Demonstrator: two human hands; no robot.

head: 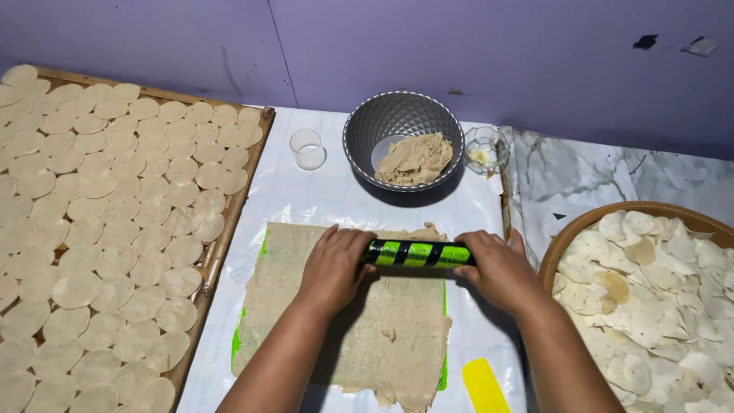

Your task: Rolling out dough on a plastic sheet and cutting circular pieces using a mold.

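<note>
Far left of the dough sheet: big flat bamboo tray [229,229] packed with rows of pale round dough discs [115,229], tray edge just beside the sheet. Behind the sheet, slightly left: small clear plastic ring cutter [308,148].

Centre: thin beige rectangular dough sheet [382,329] spread over a bright green mat [238,336], ragged along the near and far edges. Left hand [334,264] cupped palm-down, fingers together, over the left end of the green-and-black striped rolling pin [419,253]. Pin lying crosswise on the sheet's far end. Right hand [497,268] wrapped the same way over the right end.

Behind the sheet: grey faceted metal bowl [359,126] with a lump of dough inside, tiny clear glass dish [501,145] just right of it. Near right corner of the sheet: yellow plastic scraper [482,386].

Far right: round woven basket [566,233] heaped with pale irregular chips [650,306].

Likely trouble: uneven pressure tearing those ragged edges more, or dough sticking to the pin and lifting.

Surface: white plastic sheeting [306,199], marble-look top [581,180] on the right. Purple wall [459,46] behind, a bit scuffed.
</note>
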